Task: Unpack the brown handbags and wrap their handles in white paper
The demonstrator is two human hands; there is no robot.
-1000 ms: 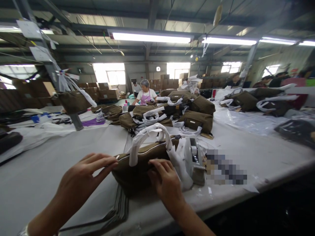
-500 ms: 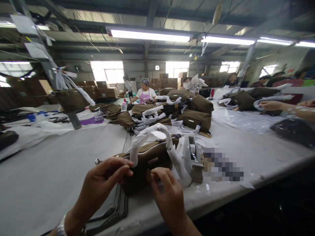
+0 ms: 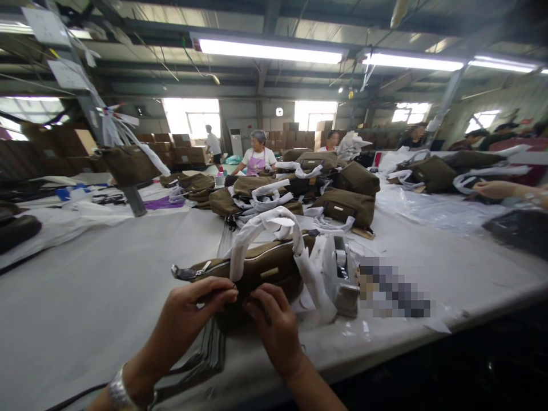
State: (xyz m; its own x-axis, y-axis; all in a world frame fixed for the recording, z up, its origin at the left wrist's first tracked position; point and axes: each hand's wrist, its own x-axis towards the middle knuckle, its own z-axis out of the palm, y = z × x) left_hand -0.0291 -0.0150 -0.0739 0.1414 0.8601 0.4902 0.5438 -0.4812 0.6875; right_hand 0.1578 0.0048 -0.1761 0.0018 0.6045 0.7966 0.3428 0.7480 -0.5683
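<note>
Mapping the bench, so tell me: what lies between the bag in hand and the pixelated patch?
A grey tape dispenser stands there, beside the white paper wrap hanging off the bag, as the head view shows.

Two bare forearms, a silvery link bracelet at the wrist of the left hand.

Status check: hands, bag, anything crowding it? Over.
Left hand pinching near face of bag. Right hand fingertips beside it, grip unclear. Bag upright on table. Tape dispenser close on its right.
</note>
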